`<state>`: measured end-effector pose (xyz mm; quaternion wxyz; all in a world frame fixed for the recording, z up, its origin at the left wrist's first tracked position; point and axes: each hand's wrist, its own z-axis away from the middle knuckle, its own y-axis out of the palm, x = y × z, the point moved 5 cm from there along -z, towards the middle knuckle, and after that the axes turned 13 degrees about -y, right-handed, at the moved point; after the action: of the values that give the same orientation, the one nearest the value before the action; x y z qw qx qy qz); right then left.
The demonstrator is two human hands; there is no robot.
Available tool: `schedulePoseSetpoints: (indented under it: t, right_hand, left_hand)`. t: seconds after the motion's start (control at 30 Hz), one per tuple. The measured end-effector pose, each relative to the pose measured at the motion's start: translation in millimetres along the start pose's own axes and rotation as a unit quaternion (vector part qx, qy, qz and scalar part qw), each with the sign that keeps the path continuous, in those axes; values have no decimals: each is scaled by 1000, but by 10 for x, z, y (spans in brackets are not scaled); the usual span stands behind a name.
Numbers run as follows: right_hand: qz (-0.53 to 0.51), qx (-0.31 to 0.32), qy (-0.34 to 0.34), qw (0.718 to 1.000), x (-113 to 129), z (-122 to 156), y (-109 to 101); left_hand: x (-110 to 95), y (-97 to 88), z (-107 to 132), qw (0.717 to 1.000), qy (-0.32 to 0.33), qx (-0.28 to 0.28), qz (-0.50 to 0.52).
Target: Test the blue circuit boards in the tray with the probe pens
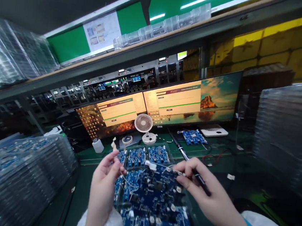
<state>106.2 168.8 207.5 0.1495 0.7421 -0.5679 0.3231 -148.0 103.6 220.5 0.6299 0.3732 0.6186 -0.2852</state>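
My left hand (105,185) is closed in a pinch on a thin pale cable (127,179), and a small white connector (114,144) sticks up above the fingertips. In my right hand (203,190) the thumb and forefinger grip a light cable end near a white connector (151,165). A black and silver pen-like tool (181,150) lies across that same hand, held between the fingers. Between both hands is a dark blue circuit board (156,189), over a clear tray of smaller blue circuit boards (137,156). Whether both hands hold one cable is unclear.
Stacked clear trays with blue boards (18,171) stand left; more clear trays (289,134) rise at right. Two monitors (179,101), a small white fan (143,123), a white bottle (98,146) and another blue board (194,136) are behind. A shelf (135,52) crosses overhead.
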Motion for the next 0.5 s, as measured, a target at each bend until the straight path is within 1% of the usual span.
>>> schedulePoseSetpoints:
  t: [0.07, 0.17, 0.23, 0.3, 0.37, 0.43, 0.5]
  right_hand:
    - [-48, -70, 28, 996, -28, -14, -129]
    - [-96, -186, 69, 975, -76, -47, -304]
    - [-118, -227, 92, 962, -108, -74, -360]
    - [-145, -239, 108, 954, -142, -98, -370]
    - [-168, -244, 114, 948, -185, -106, -365]
    - [-163, -254, 102, 948, -225, -100, -383]
    - [-121, -256, 81, 956, -255, -92, -430]
  left_hand:
    - [34, -134, -93, 999, -13, -27, 18]
    - [74, -314, -176, 998, -17, -49, -19]
    - [88, -392, -201, 997, -18, -54, -50]
    - [103, -405, -217, 991, -22, -44, -128]
    - [131, -365, -230, 967, -25, -21, -254]
    - [169, -296, -225, 929, -23, 18, -369]
    - [185, -223, -185, 900, -10, 69, -429]
